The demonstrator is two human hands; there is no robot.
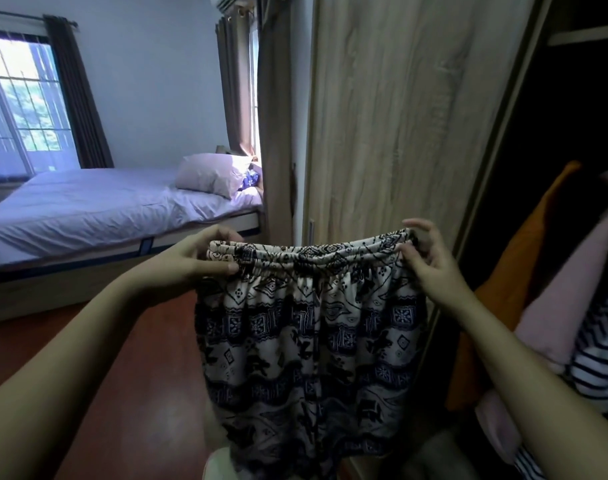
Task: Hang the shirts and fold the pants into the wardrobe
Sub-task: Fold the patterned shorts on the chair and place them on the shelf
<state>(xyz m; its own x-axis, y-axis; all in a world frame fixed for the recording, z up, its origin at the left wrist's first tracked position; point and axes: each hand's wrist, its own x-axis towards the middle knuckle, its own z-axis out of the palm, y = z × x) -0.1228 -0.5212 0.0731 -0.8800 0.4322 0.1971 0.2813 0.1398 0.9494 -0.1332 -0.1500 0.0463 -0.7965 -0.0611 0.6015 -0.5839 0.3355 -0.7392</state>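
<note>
Now, left hand [195, 258] (right hand [430, 268] too), pinching pants [309, 341]

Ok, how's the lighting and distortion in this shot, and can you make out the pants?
Head view: the window glares, the room reads dim and bluish, the wardrobe interior is near black. Wide-angle distortion bows the wardrobe door. The pants, held at the waistband by the left hand and right hand, show their print clearly.

Bedroom: pale walls [150, 81], red-brown floor [140, 358]. Low bed [88, 209], lilac sheet, one pillow [209, 173]. Daylight through barred window [22, 98] at far left; dark curtain [77, 95] beside it.
</note>
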